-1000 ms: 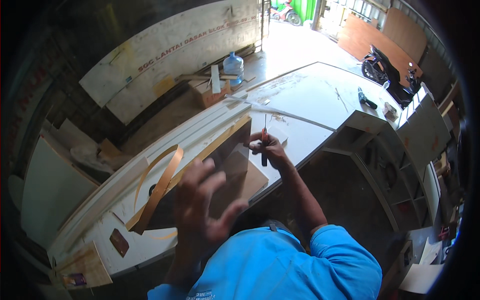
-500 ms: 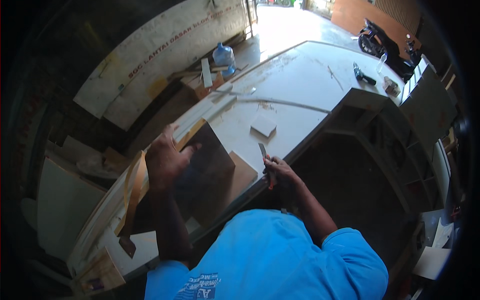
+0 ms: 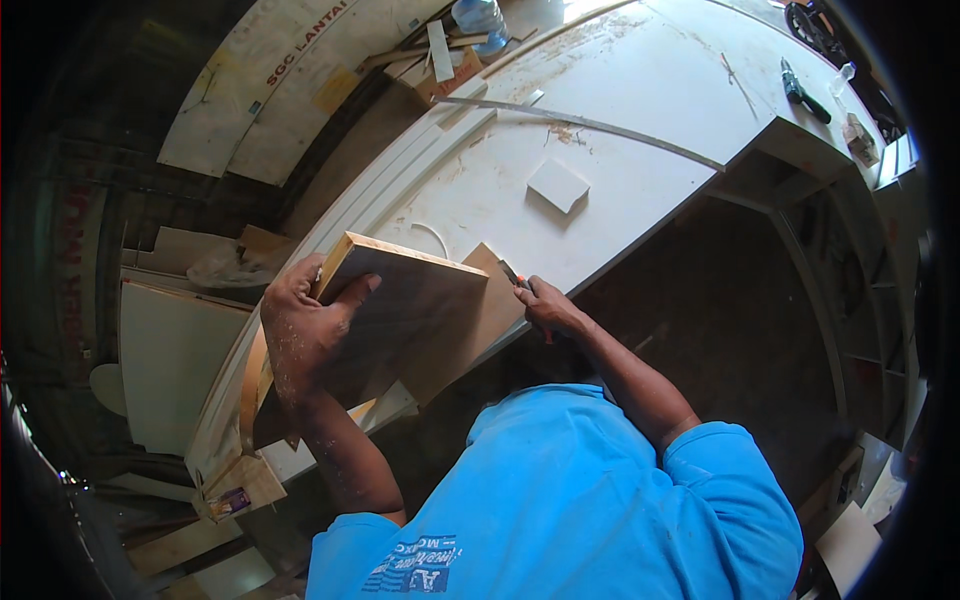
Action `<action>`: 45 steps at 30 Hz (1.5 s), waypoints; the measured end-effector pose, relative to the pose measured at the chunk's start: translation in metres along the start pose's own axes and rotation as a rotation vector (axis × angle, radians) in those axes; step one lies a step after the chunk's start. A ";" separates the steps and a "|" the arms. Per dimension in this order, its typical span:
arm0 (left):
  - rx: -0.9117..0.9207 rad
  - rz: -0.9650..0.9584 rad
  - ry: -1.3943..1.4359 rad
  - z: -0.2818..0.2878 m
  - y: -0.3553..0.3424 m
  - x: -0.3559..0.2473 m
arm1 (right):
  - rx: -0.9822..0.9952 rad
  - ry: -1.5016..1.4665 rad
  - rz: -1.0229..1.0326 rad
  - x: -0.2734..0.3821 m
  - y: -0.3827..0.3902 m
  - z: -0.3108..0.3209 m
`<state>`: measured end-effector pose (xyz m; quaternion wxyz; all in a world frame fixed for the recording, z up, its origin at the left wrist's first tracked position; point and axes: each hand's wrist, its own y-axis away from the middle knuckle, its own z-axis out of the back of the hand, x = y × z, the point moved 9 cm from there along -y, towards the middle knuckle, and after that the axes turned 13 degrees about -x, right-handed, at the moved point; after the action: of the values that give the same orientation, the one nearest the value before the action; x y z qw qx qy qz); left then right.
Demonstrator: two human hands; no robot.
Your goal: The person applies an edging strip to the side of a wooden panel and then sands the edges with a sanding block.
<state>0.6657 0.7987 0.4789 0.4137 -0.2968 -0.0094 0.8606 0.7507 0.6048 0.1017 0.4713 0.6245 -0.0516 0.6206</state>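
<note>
My left hand [image 3: 308, 328] is closed on the edge of a dark brown board [image 3: 415, 300], thumb on its face and fingers behind. The board stands tilted, its pale raw edge facing away from me. A curved yellowish edging strip [image 3: 250, 395] hangs beside its left side. In my right hand [image 3: 552, 306] is a utility knife [image 3: 510, 273] with orange on its handle. Its blade points up and left, near the board's right corner; whether it touches cannot be told. Under the board lies a light brown panel [image 3: 488, 318], partly covered.
The white worktop [image 3: 640, 90] carries a small white block [image 3: 558, 186], a long thin metal strip [image 3: 600, 127] and a cordless drill [image 3: 803, 92]. An open dark cabinet frame [image 3: 800, 290] stands to the right. Beyond the far left edge is a blue water jug [image 3: 482, 25].
My left hand has tilted and turned the board, so its far raw edge now shows. The knife has come nearer the board's right corner. The whole view has shifted.
</note>
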 end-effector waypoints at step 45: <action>-0.127 -0.097 -0.159 -0.014 0.022 -0.025 | -0.216 0.657 0.300 0.014 -0.039 -0.039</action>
<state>0.6695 0.7625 0.4740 0.4332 -0.2523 -0.1111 0.8581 0.7504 0.6593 0.0846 0.4299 0.3243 -0.0538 0.8409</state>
